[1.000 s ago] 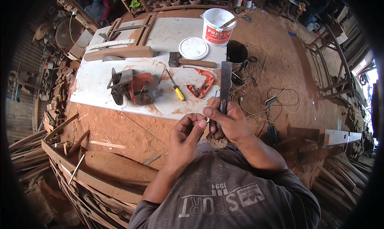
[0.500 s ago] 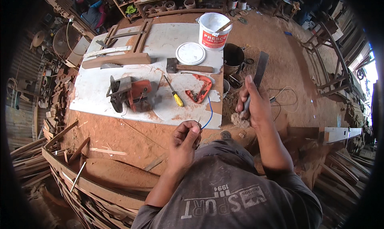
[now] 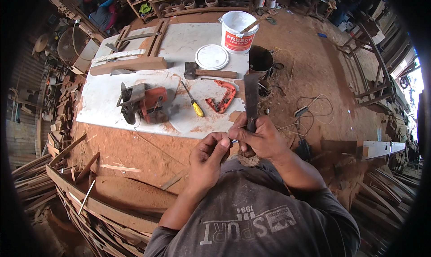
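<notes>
L hand [image 3: 207, 156] pinching thin blue wire [image 3: 233, 141] betw. thumb & fingertips; only a short bit shows, in gap betw. hands, near side of white-topped table [image 3: 99, 102]. R hand [image 3: 264, 140] clenched on dark, flat-bladed metal tool [image 3: 251, 93], blade pointing far; can't tell if R thumb touches wire. On table, near R: orange loop-shaped handle piece [image 3: 229, 96]; L of it, yellow-handled screwdriver [image 3: 196, 108], then orange-&-grey power saw [image 3: 146, 103]. Far R: white bucket w/ red label [image 3: 238, 36].
</notes>
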Available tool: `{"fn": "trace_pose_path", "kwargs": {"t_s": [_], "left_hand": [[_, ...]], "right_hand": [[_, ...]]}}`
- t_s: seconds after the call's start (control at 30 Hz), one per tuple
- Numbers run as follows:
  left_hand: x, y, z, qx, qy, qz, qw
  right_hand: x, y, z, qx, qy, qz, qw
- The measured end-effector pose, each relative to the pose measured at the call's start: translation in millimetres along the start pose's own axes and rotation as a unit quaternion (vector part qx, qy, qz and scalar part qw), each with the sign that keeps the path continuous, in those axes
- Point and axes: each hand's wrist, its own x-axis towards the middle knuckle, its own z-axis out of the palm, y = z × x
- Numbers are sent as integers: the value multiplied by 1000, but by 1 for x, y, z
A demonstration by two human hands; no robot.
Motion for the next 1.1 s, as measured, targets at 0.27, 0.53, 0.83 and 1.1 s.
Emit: {"fn": "trace_pose_path", "kwargs": {"t_s": [0.27, 0.53, 0.83, 1.1], "left_hand": [[-6, -8, -1, 24, 63, 5, 998], [1, -6, -10, -61, 63, 23, 996], [4, -7, -5, -98, 22, 19, 995], [5, -12, -8, -191, -31, 24, 981]], "right_hand": [[59, 30, -37, -45, 350, -12, 936], [48, -19, -76, 9, 328, -81, 941], [4, -21, -7, -116, 19, 2, 993], [5, -13, -6, -91, 5, 50, 995]]}}
